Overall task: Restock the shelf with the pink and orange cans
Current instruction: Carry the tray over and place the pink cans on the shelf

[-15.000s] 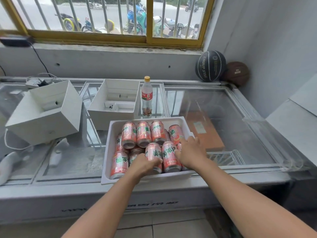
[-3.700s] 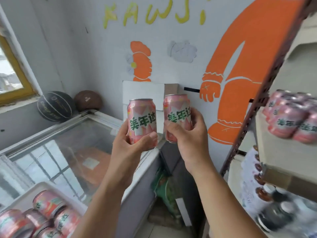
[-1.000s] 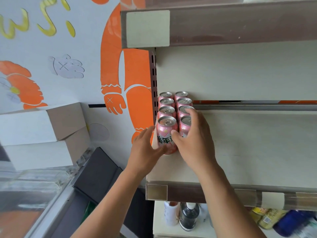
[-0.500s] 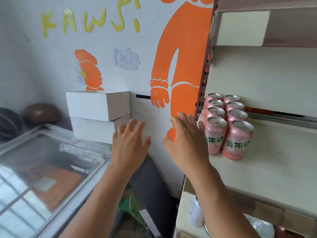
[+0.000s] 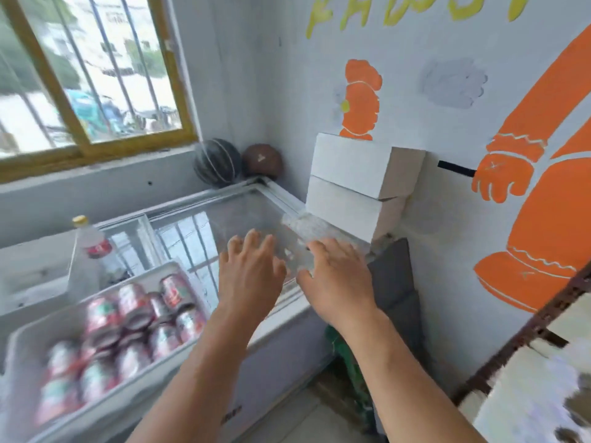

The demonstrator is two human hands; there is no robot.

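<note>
Both hands are hovering empty over the glass-topped white chest freezer [image 5: 198, 225]. The left hand [image 5: 251, 273] and the right hand [image 5: 335, 276] are spreading their fingers wide, palms down, just to the right of the white plastic crate [image 5: 121, 407].

What is worrying me is the heap in that crate. Cans lying on their sides are likely to roll when one is pulled from among them, and a smooth round can carried one to a hand could slip on the way to the shelf. The crate is sitting near the freezer's front edge, so a hard tug might drag it towards the drop. A clear plastic bottle with a yellow cap and red label [image 5: 88, 251] is standing upright just behind the crate, where a careless reach could tip it onto the glass.

The pink and orange drink cans [image 5: 131, 302] are lying in the crate in more than one layer, and the blur is making them impossible to count. The cream metal shelf [image 5: 511, 391] is showing only as a smeared corner at the lower right, well apart from the crate. I cannot tell what is sitting on it.
</note>
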